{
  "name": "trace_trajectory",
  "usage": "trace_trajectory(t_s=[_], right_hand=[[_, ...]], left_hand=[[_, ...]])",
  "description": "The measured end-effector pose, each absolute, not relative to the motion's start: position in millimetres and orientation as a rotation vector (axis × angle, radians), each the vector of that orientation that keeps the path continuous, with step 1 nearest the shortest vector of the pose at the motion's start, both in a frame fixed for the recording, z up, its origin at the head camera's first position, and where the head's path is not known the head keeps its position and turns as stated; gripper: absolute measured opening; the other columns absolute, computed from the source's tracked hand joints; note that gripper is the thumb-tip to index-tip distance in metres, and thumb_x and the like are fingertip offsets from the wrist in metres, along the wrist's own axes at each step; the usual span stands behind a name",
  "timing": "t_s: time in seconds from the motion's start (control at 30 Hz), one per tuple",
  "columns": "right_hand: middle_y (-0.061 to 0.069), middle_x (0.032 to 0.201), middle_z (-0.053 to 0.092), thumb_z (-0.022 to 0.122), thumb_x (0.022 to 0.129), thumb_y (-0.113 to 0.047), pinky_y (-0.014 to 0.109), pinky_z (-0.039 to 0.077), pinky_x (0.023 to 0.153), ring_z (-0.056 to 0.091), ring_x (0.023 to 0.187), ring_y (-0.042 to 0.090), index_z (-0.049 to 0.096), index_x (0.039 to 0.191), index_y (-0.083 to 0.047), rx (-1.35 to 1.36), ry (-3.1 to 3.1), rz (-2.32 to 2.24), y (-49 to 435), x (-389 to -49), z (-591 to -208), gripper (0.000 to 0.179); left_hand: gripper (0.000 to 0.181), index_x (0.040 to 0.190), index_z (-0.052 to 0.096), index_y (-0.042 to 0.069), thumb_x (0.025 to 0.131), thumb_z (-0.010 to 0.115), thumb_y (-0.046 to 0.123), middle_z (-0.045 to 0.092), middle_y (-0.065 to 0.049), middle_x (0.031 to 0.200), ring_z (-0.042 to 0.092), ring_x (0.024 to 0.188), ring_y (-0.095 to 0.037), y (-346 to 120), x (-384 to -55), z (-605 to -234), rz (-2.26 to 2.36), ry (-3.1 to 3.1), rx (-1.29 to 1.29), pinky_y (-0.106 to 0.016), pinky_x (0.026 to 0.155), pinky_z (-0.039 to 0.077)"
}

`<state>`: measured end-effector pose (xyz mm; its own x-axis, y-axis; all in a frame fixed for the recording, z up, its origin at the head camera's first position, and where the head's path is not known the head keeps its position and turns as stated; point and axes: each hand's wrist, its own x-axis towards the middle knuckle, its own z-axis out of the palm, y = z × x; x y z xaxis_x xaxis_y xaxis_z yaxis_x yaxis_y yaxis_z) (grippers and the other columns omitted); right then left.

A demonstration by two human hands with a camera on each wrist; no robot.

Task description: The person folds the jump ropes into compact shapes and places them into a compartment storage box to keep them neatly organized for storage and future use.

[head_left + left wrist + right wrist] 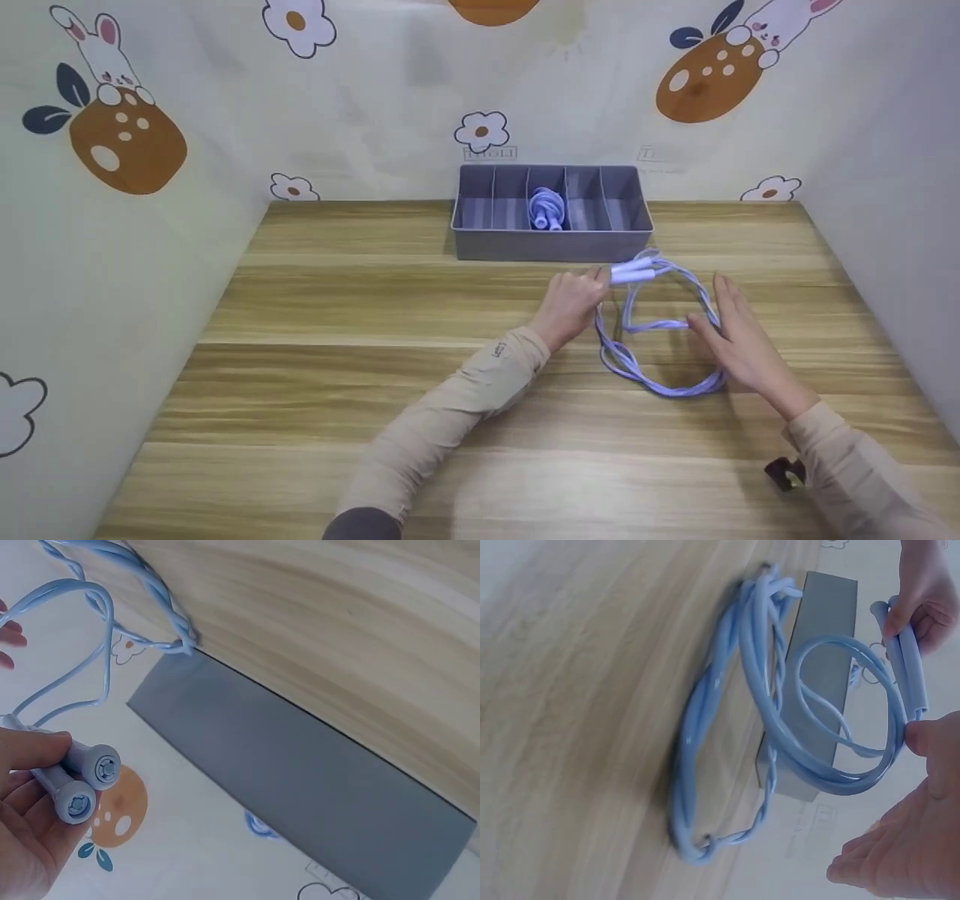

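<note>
A light blue jump rope [679, 391] is laid in twisted loops between the two hands. My left hand [571, 304] grips its two handles [632, 276] side by side; their round ends [77, 802] stick out past the thumb in the left wrist view. On the other side my right hand [739, 341] is at the loops with straight fingers, its thumb [921, 736] against one raised loop in the right wrist view. Part of the rope rests on the table, while the loop by the handles is lifted.
Behind the hands, near the wall, stands a grey divided box [551, 246]. A second blue jump rope [547, 204], coiled up, sits in its middle compartment. The wooden table [337, 315] is bounded by patterned walls [375, 97] at back and sides.
</note>
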<state>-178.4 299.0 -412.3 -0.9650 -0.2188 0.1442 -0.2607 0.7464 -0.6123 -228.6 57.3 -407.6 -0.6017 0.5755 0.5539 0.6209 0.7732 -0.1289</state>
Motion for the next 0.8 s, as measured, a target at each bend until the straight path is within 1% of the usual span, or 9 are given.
trace_trajectory(t_s=[0.13, 0.27, 0.37, 0.5, 0.6, 0.8], right_hand=[[0.031, 0.145, 0.002, 0.044, 0.095, -0.031, 0.062, 0.005, 0.104, 0.002, 0.133, 0.047, 0.001, 0.142, 0.004, 0.425, -2.862, 1.044, 292, -178, -404, 0.073], [0.029, 0.147, 0.002, 0.044, 0.095, -0.032, 0.058, 0.005, 0.106, 0.002, 0.134, 0.043, 0.001, 0.142, 0.005, 0.457, -2.844, 1.066, 284, -180, -396, 0.074], [0.029, 0.147, 0.001, 0.045, 0.094, -0.031, 0.055, 0.004, 0.108, 0.001, 0.134, 0.042, 0.001, 0.142, 0.006, 0.484, -2.840, 1.078, 279, -182, -390, 0.074], [0.027, 0.147, 0.000, 0.047, 0.093, -0.031, 0.053, 0.004, 0.109, 0.001, 0.135, 0.041, 0.000, 0.142, 0.004, 0.512, -2.833, 1.112, 271, -187, -384, 0.077], [0.025, 0.148, 0.001, 0.049, 0.093, -0.030, 0.053, 0.005, 0.109, 0.003, 0.135, 0.041, 0.000, 0.143, 0.002, 0.520, -2.822, 1.169, 263, -190, -383, 0.077], [0.024, 0.148, 0.005, 0.047, 0.094, -0.027, 0.051, 0.007, 0.110, 0.005, 0.136, 0.038, 0.002, 0.143, 0.002, 0.540, -2.812, 1.344, 243, -200, -384, 0.073]], left_hand=[[0.008, 0.090, 0.060, 0.006, 0.084, 0.056, 0.007, 0.066, 0.000, 0.080, 0.056, 0.051, -0.012, 46, -223, -403, -0.106, -2.325, -0.896, -0.023, 0.041, 0.045], [0.008, 0.090, 0.059, 0.006, 0.087, 0.055, 0.012, 0.065, 0.000, 0.080, 0.056, 0.051, -0.011, 35, -218, -397, -0.130, -2.259, -0.903, -0.023, 0.040, 0.045], [0.009, 0.092, 0.060, 0.005, 0.085, 0.056, 0.008, 0.065, -0.001, 0.081, 0.056, 0.052, -0.011, 27, -215, -393, -0.167, -2.225, -0.919, -0.023, 0.041, 0.044], [0.018, 0.096, 0.061, 0.004, 0.079, 0.056, -0.001, 0.066, -0.002, 0.084, 0.056, 0.051, -0.013, 17, -213, -390, -0.219, -2.201, -0.922, -0.023, 0.041, 0.044], [0.019, 0.095, 0.061, 0.003, 0.079, 0.055, -0.003, 0.066, -0.002, 0.084, 0.057, 0.052, -0.014, 9, -214, -389, -0.256, -2.175, -0.919, -0.024, 0.042, 0.046], [0.021, 0.095, 0.062, 0.004, 0.077, 0.055, -0.005, 0.067, -0.004, 0.085, 0.062, 0.060, -0.017, -4, -215, -393, -0.310, -2.127, -0.918, -0.026, 0.047, 0.049]])
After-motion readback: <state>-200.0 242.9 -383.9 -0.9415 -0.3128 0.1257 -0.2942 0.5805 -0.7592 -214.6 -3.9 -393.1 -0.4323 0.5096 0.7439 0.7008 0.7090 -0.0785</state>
